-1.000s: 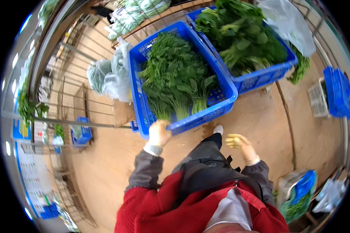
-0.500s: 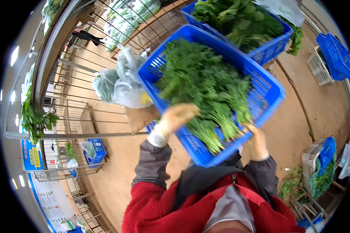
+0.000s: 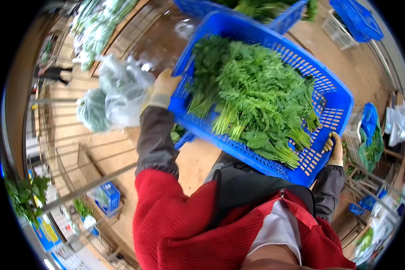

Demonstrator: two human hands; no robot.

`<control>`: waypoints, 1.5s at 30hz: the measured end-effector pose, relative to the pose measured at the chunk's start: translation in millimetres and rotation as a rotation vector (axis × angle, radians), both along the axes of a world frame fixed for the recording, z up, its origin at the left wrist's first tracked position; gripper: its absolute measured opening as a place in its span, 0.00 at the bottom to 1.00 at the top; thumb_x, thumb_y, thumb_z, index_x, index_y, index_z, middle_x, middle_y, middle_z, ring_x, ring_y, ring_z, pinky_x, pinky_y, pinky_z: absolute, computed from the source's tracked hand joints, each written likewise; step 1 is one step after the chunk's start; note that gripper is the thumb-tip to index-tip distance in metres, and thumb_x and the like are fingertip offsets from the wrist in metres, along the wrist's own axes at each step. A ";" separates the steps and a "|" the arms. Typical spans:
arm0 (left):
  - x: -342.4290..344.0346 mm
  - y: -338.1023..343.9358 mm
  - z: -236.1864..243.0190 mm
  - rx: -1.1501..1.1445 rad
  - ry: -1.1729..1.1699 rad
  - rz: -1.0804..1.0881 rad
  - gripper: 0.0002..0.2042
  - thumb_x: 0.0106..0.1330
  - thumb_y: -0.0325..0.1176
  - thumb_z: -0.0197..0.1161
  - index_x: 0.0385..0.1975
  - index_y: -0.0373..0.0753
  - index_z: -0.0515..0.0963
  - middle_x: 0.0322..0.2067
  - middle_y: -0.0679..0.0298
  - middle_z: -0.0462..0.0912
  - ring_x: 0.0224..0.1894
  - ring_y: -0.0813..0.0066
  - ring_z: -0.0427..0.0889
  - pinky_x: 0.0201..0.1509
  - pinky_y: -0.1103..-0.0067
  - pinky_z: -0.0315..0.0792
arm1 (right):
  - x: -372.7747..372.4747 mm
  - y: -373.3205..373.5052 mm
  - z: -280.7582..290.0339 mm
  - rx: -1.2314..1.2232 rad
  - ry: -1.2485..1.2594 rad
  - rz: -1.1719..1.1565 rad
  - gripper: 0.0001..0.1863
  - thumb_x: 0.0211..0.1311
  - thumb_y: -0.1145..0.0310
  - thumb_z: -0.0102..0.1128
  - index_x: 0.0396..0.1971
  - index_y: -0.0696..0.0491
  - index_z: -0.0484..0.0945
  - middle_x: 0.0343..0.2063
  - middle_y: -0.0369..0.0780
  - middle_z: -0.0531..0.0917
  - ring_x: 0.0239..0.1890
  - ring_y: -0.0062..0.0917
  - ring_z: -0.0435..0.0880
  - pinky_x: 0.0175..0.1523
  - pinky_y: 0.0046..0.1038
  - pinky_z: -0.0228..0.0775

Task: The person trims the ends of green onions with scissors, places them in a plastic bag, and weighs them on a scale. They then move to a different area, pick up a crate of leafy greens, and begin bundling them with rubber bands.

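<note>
I hold a blue plastic crate (image 3: 211,136) with slotted walls in front of my body. Bunches of leafy greens (image 3: 261,85) lie inside, feathery leaves toward the far side and pale stems toward me. At the crate's left end, my gloved left hand (image 3: 165,86) is closed on the wall. My right hand (image 3: 335,150), also gloved, has its fingers hooked through the opening at the right end. The crate tilts in the view, its right end nearer to me.
Beyond it stands another blue crate (image 3: 283,20) with greens. Bagged vegetables (image 3: 117,92) sit by my left arm, near a metal-barred rack (image 3: 94,186). A white crate (image 3: 339,33) stands at far right, and a bin with green netting (image 3: 370,146) stands nearer on the right.
Both hands have moved from the greens to the crate's ends, the left outward to the left, the right outward to the right. The crate has shifted right, away from the crate behind it.
</note>
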State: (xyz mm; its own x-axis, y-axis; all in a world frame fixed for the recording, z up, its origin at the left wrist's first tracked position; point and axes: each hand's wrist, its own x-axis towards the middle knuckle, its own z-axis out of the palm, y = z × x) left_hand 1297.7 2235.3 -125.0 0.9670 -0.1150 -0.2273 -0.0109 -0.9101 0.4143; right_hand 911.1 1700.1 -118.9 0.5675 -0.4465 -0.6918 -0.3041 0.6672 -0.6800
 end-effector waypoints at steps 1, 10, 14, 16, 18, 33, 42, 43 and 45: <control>-3.7 -2.1 10.5 0.019 -0.025 -0.073 0.18 0.54 0.40 0.61 0.43 0.38 0.77 0.36 0.53 0.81 0.41 0.55 0.80 0.46 0.69 0.72 | 1.8 -1.1 0.4 0.006 0.030 0.029 0.10 0.64 0.60 0.51 0.28 0.50 0.70 0.12 0.27 0.60 0.11 0.12 0.56 0.16 0.17 0.53; 18.7 5.7 -4.4 -0.122 -0.009 -0.209 0.14 0.53 0.34 0.64 0.38 0.37 0.76 0.34 0.51 0.80 0.39 0.52 0.79 0.43 0.67 0.72 | 18.2 -4.9 -1.5 -0.166 0.131 0.055 0.13 0.65 0.58 0.50 0.28 0.52 0.71 0.12 0.28 0.64 0.10 0.14 0.58 0.14 0.19 0.53; 45.2 -1.5 -9.2 -0.150 -0.156 -0.261 0.14 0.54 0.36 0.64 0.37 0.37 0.77 0.31 0.52 0.81 0.35 0.56 0.80 0.40 0.69 0.73 | 5.7 -4.4 -24.8 -0.154 0.074 0.002 0.12 0.66 0.58 0.49 0.31 0.52 0.71 0.13 0.29 0.65 0.11 0.14 0.59 0.16 0.19 0.54; 46.3 -7.9 7.7 -0.178 -0.074 -0.260 0.13 0.54 0.36 0.63 0.36 0.37 0.77 0.30 0.53 0.81 0.34 0.58 0.81 0.39 0.70 0.73 | -1.0 5.0 -9.7 -0.170 0.095 -0.038 0.11 0.66 0.60 0.48 0.32 0.52 0.71 0.13 0.29 0.65 0.11 0.14 0.59 0.16 0.19 0.53; 54.0 -20.0 27.3 -0.238 0.039 -0.240 0.12 0.54 0.36 0.62 0.35 0.37 0.78 0.27 0.55 0.82 0.31 0.62 0.82 0.36 0.71 0.73 | -2.3 12.2 5.4 -0.163 0.116 -0.079 0.12 0.66 0.59 0.48 0.31 0.52 0.71 0.13 0.29 0.65 0.11 0.13 0.59 0.16 0.18 0.53; 133.7 -42.0 -76.5 -0.444 0.229 -0.287 0.12 0.54 0.34 0.63 0.34 0.35 0.77 0.25 0.58 0.81 0.27 0.68 0.80 0.34 0.74 0.73 | 30.7 25.4 46.2 -0.291 0.578 -0.116 0.17 0.61 0.52 0.55 0.30 0.53 0.74 0.18 0.32 0.75 0.15 0.16 0.69 0.20 0.21 0.62; 177.9 -109.3 -32.0 -0.462 0.506 -0.177 0.11 0.57 0.31 0.63 0.36 0.34 0.76 0.26 0.61 0.81 0.27 0.76 0.79 0.32 0.78 0.73 | 25.5 41.7 66.4 -0.239 0.660 -0.240 0.12 0.62 0.60 0.56 0.29 0.54 0.74 0.18 0.34 0.75 0.16 0.17 0.71 0.21 0.19 0.64; 191.7 -114.6 -39.4 -0.420 0.436 -0.253 0.11 0.57 0.32 0.63 0.37 0.33 0.76 0.27 0.60 0.81 0.29 0.75 0.80 0.34 0.76 0.74 | 29.7 38.7 62.4 -0.216 0.657 -0.256 0.12 0.62 0.60 0.55 0.30 0.55 0.74 0.18 0.34 0.75 0.16 0.17 0.70 0.22 0.19 0.64; 206.3 -125.9 -34.6 -0.354 0.445 -0.273 0.12 0.57 0.33 0.63 0.37 0.33 0.76 0.27 0.58 0.81 0.30 0.72 0.80 0.36 0.75 0.73 | 34.5 41.4 60.4 -0.243 0.676 -0.241 0.11 0.62 0.62 0.55 0.31 0.55 0.74 0.18 0.34 0.75 0.17 0.17 0.70 0.22 0.19 0.64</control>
